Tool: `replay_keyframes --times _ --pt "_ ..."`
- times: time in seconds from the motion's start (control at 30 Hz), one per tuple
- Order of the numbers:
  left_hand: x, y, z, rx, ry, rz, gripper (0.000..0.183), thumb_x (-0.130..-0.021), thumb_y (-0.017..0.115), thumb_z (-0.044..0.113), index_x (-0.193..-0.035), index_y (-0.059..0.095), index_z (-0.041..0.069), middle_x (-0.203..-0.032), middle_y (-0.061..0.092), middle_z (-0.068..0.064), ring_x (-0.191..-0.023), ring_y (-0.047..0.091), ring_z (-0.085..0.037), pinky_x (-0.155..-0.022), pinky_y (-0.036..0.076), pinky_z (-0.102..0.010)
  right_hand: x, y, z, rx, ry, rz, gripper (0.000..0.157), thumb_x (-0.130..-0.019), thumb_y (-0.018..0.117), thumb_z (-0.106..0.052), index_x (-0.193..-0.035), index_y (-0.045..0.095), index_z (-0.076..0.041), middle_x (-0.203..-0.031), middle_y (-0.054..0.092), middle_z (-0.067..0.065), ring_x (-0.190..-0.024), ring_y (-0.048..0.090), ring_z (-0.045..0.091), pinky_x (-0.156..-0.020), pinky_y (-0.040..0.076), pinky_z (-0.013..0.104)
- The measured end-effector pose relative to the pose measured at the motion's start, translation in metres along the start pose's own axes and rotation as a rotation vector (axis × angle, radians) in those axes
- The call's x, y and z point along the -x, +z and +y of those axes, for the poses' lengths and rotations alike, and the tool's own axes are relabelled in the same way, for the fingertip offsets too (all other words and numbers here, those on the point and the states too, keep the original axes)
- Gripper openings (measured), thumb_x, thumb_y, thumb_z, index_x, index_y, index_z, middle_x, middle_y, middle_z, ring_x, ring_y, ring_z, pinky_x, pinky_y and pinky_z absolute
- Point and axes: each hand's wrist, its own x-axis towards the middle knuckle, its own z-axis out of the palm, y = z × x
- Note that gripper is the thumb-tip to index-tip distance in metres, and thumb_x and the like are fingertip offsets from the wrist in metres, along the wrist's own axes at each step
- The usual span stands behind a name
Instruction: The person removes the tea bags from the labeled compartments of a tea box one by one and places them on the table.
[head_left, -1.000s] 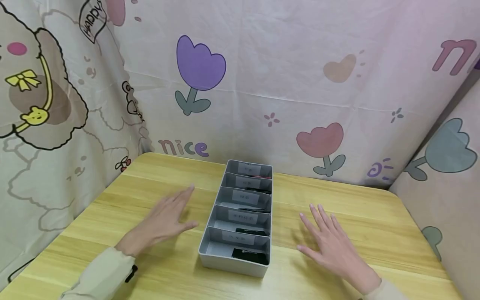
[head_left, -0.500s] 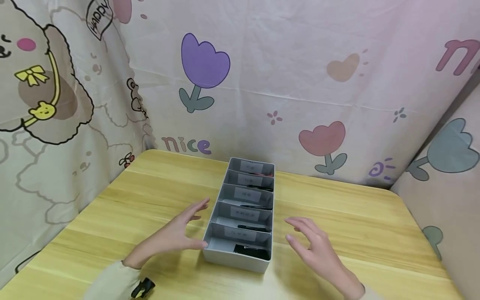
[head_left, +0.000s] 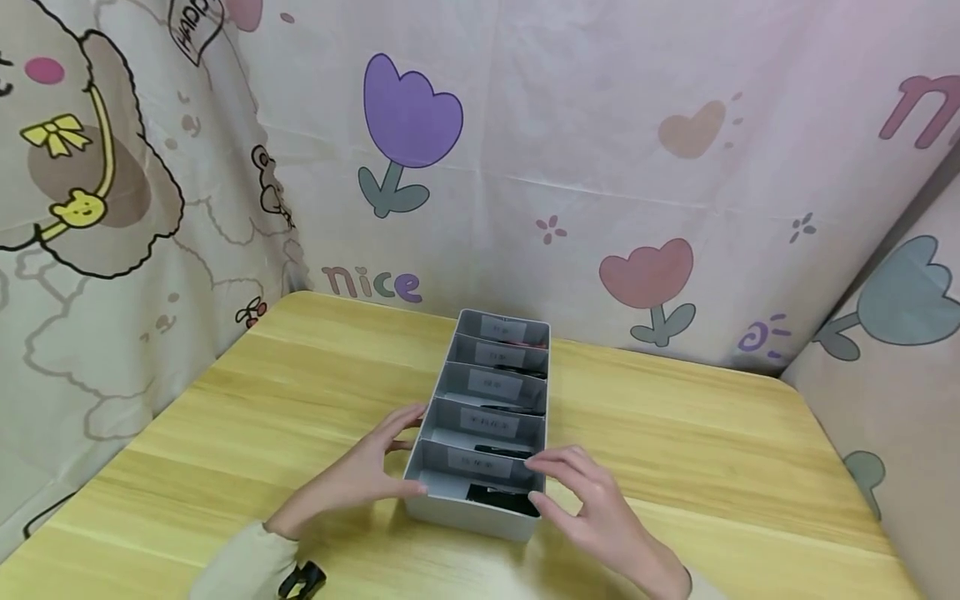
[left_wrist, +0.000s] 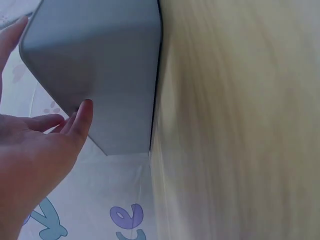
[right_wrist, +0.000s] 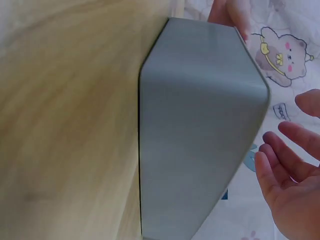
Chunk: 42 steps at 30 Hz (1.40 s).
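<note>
A long grey divided box point(head_left: 472, 518) stands on the table, its compartments in a row running away from me. My left hand point(head_left: 360, 479) is at its near left side, the thumb by the near corner and the fingertips against the side wall point(left_wrist: 120, 95). At the near right corner hovers my right hand point(head_left: 596, 517), fingers loosely bent; the right wrist view shows those fingers point(right_wrist: 267, 175) apart from the wall. A flat black item point(head_left: 498, 500) lies in the nearest compartment. Slim dark pen-like items point(head_left: 504, 452) lie farther back, with something red point(head_left: 534, 344) in the last.
White labels with handwriting point(head_left: 480, 462) are on the compartment walls. The wood-patterned table point(head_left: 720, 467) extends on both sides. A printed cloth point(head_left: 525, 192) hangs behind the table and at its sides. A black strap point(head_left: 302, 581) is at my left sleeve.
Both hands have come inward from wide apart to the near end of the box. The left fingers have reached its side wall. The box stays in place.
</note>
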Motion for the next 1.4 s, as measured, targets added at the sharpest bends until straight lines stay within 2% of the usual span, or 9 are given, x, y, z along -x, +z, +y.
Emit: replay_keyframes --times 0.2,0.33,0.77,0.87,1.1,1.23,1.4 --pt "0.0 -0.001 0.002 0.014 -0.042 -0.028 0.107 -0.073 0.085 0.025 -0.152 0.018 -0.003 -0.154 0.016 -0.025 -0.13 0.036 -0.045 -0.102 0.039 -0.047 0.0 0.009 0.0 -0.008 -0.023 -0.008 0.027 -0.097 0.061 -0.025 -0.107 0.068 -0.001 -0.106 0.065 0.006 -0.097 0.059 0.02 -0.091 0.044 0.019" --pt "0.0 0.0 0.0 0.033 -0.042 -0.041 0.104 -0.075 0.083 0.023 -0.151 0.018 -0.004 -0.153 0.016 -0.027 -0.131 0.034 -0.046 -0.102 0.037 -0.05 0.0 0.013 0.0 -0.018 -0.04 -0.022 0.025 -0.096 0.062 -0.023 -0.107 0.068 -0.001 -0.106 0.065 0.006 -0.096 0.059 0.02 -0.09 0.044 0.02" --pt "0.002 0.0 -0.001 0.029 -0.065 -0.056 0.098 -0.078 0.081 0.024 -0.151 0.021 -0.004 -0.153 0.015 -0.029 -0.126 0.039 -0.048 -0.1 0.037 -0.055 0.0 0.015 -0.004 0.019 0.008 -0.096 0.025 -0.091 0.069 -0.023 -0.105 0.072 -0.002 -0.103 0.067 -0.001 -0.098 0.056 0.016 -0.088 0.044 0.022" --pt "0.002 0.0 -0.001 0.019 -0.071 -0.053 0.099 -0.078 0.082 0.024 -0.151 0.021 -0.004 -0.153 0.016 -0.029 -0.126 0.04 -0.047 -0.101 0.037 -0.054 -0.002 0.017 -0.005 0.041 -0.011 -0.119 0.023 -0.091 0.068 -0.022 -0.101 0.073 -0.003 -0.1 0.068 -0.003 -0.096 0.055 0.015 -0.085 0.044 0.022" --pt "0.001 -0.001 -0.002 0.055 -0.042 -0.071 0.097 -0.08 0.08 0.018 -0.15 0.018 -0.007 -0.152 0.014 -0.031 -0.13 0.033 -0.048 -0.103 0.032 -0.055 -0.006 0.019 -0.006 0.177 -0.081 -0.19 0.021 -0.095 0.062 -0.023 -0.094 0.076 -0.008 -0.093 0.069 -0.006 -0.089 0.054 0.012 -0.078 0.043 0.026" --pt "0.002 0.0 -0.001 0.061 -0.059 -0.081 0.097 -0.081 0.079 0.019 -0.15 0.017 -0.007 -0.153 0.013 -0.03 -0.129 0.035 -0.048 -0.103 0.033 -0.054 -0.004 0.02 -0.006 0.206 -0.109 -0.186 0.021 -0.096 0.059 -0.023 -0.089 0.076 -0.012 -0.089 0.069 -0.008 -0.087 0.053 0.011 -0.075 0.04 0.024" --pt "0.002 0.0 0.0 0.061 -0.077 -0.074 0.097 -0.08 0.08 0.019 -0.151 0.017 -0.006 -0.153 0.011 -0.031 -0.127 0.037 -0.049 -0.103 0.034 -0.054 -0.004 0.022 -0.006 0.197 -0.127 -0.168 0.017 -0.094 0.063 -0.02 -0.084 0.075 -0.015 -0.085 0.068 -0.01 -0.084 0.054 0.009 -0.073 0.036 0.021"
